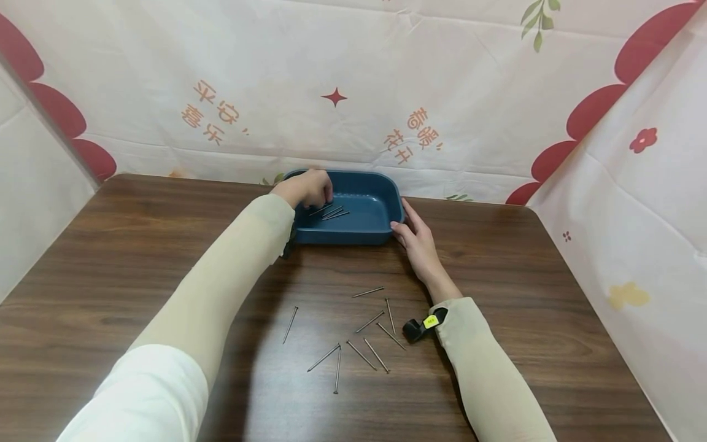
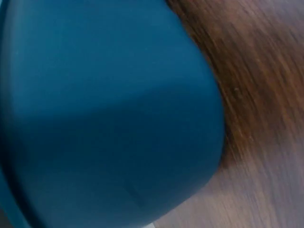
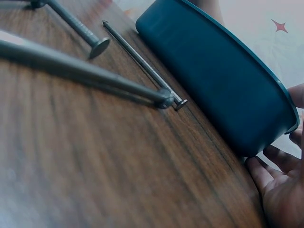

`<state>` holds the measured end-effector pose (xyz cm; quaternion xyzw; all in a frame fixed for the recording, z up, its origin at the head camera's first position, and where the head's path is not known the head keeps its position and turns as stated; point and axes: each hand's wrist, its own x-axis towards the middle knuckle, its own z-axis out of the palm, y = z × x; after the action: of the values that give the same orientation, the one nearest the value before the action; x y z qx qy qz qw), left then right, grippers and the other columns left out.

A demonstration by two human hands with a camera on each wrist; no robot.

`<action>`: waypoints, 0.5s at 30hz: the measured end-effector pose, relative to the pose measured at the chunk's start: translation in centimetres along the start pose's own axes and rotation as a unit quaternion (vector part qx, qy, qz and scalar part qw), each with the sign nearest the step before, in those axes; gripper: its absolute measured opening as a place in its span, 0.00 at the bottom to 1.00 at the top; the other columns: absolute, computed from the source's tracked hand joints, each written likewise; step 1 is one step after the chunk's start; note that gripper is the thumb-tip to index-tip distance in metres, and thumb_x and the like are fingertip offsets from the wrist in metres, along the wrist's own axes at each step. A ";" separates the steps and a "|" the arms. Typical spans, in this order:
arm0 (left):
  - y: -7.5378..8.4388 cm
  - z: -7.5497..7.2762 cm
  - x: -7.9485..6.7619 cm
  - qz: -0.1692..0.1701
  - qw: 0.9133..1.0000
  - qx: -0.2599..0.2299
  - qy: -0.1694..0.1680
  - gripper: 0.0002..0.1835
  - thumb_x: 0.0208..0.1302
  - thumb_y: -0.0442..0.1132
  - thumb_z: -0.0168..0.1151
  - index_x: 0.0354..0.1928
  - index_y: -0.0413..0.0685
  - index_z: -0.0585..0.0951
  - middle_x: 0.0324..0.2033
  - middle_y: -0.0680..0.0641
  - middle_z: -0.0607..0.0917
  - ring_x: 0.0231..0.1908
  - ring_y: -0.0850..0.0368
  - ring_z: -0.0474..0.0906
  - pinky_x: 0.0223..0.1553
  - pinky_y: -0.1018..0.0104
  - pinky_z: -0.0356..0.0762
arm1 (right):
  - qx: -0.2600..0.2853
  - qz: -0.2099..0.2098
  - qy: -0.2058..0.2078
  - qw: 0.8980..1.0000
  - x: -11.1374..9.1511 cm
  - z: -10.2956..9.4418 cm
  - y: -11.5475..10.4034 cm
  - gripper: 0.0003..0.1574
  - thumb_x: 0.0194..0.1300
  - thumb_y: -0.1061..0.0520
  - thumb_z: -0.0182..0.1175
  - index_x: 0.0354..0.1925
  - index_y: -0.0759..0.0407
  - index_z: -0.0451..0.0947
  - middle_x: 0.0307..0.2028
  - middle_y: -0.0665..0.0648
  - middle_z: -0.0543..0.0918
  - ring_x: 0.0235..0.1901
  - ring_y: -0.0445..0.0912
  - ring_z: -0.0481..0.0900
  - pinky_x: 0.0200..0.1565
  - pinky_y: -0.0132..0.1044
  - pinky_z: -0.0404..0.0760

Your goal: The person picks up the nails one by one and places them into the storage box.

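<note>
Left hand (image 1: 313, 186) over tray (image 1: 342, 237), its grip impossible to tell, right hand (image 1: 420, 244) gripping the tray's end; nails (image 1: 336, 215) inside visible only from the head.

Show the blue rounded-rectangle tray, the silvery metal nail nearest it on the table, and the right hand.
Blue tray (image 1: 343, 237), head view: front wall.
Silvery metal nail (image 3: 142, 62), right wrist view: mid-shaft.
Right hand (image 1: 422, 247), head view: mid-hand.
</note>
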<state>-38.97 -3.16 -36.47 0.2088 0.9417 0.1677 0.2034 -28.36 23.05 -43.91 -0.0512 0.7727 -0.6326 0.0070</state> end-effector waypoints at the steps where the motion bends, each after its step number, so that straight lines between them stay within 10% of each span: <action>1: -0.1 0.1 0.0 -0.002 1.000 0.000 0.000 0.16 0.66 0.24 0.54 0.50 0.42 0.83 0.51 0.41 0.82 0.29 0.55 0.73 0.31 0.65 0.75 | 0.001 -0.001 0.000 1.000 0.0 0.1 0.0 0.39 0.77 0.52 0.51 0.80 0.38 0.51 0.78 0.53 0.60 0.72 0.48 0.68 0.70 0.46 0.70; 15: 0.5 -2.0 -2.0 0.029 0.998 0.028 0.040 0.16 0.63 0.26 0.58 0.53 0.39 0.83 0.49 0.41 0.85 0.43 0.48 0.78 0.47 0.56 0.82 | 0.004 -0.007 -0.003 1.000 0.0 -0.1 0.2 0.39 0.77 0.51 0.51 0.79 0.37 0.51 0.77 0.54 0.62 0.72 0.49 0.68 0.69 0.45 0.71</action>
<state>-38.06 -4.10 -33.95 0.2347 0.9469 0.1557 0.1550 -28.38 23.14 -44.06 -0.0588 0.7699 -0.6355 0.0052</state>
